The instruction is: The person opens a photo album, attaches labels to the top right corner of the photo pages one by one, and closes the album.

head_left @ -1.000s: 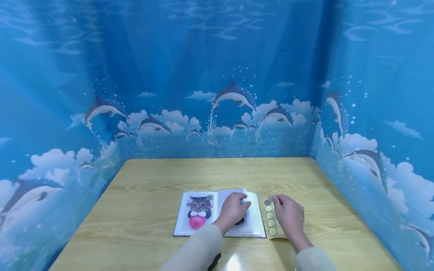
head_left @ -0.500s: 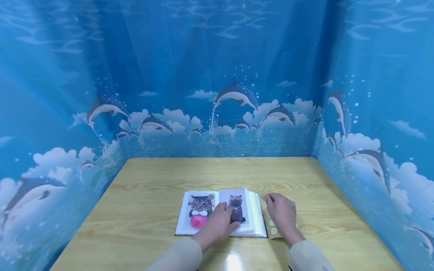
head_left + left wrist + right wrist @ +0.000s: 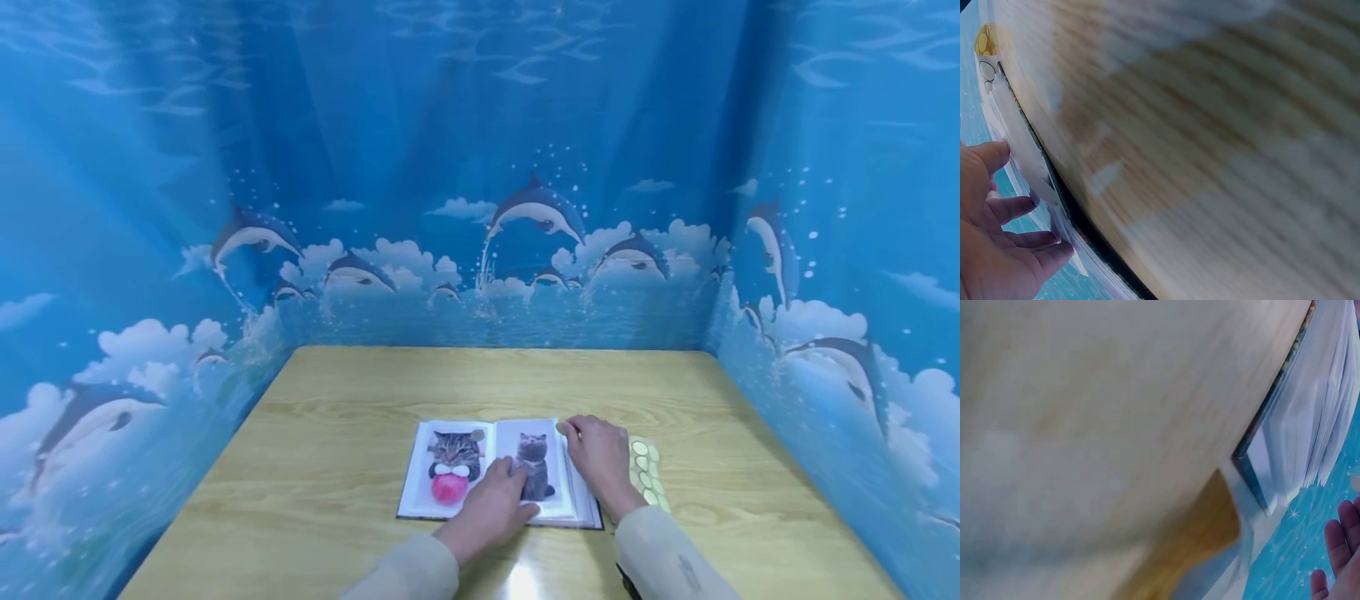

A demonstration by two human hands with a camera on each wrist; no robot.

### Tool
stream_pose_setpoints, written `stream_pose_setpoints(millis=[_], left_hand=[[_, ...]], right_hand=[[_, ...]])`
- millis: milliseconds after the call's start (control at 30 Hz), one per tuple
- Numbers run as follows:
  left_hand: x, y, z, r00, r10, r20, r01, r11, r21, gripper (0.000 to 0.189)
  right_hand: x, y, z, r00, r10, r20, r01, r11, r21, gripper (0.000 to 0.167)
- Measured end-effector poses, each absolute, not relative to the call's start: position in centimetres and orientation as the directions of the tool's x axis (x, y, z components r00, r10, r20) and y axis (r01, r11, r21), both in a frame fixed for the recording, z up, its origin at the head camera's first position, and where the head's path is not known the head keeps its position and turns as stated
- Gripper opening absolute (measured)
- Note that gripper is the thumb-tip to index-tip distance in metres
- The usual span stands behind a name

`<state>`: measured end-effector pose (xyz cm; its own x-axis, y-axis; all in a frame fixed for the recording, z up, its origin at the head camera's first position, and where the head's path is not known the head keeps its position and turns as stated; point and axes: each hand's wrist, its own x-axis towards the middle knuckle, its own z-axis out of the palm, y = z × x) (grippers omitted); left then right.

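A photo album (image 3: 412,500) lies spread on the table. Its left page holds a tabby cat picture (image 3: 456,454) with a pink ball, and a small round sticker (image 3: 477,435) at that picture's upper right. On the right page is a grey kitten picture (image 3: 534,467). My left hand (image 3: 491,504) rests over the lower part of the right page, fingers extended and touching it. My right hand (image 3: 602,458) pinches a small round sticker (image 3: 561,427) between thumb and fingers at that page's upper right corner. The right wrist view shows only part of the hand.
A sheet of round stickers (image 3: 645,467) lies right of the album, partly behind the right hand. The wooden table (image 3: 337,433) is bordered by blue dolphin-print curtains (image 3: 420,208) at the back and sides.
The left hand has come down from above the right page to rest on it, uncovering the kitten picture. The right hand has moved left from the sticker sheet to the album with a sticker.
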<state>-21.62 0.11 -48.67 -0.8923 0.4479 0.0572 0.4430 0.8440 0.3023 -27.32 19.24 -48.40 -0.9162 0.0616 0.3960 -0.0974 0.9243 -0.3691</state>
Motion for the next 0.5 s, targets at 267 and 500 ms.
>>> stream_pose_setpoints(millis=[267, 500], left_hand=[[-21.9, 0.1, -48.9, -0.886, 0.457, 0.074, 0.461, 0.853, 0.246, 0.059], [-21.8, 0.2, -49.1, -0.886, 0.458, 0.075, 0.462, 0.851, 0.248, 0.059]], right_hand=[[-28.8, 17.8, -48.3, -0.937, 0.007, 0.349, -0.11, 0.943, -0.314, 0.023], [-29.5, 17.4, -48.7, -0.93, -0.019, 0.367, -0.114, 0.965, -0.238, 0.021]])
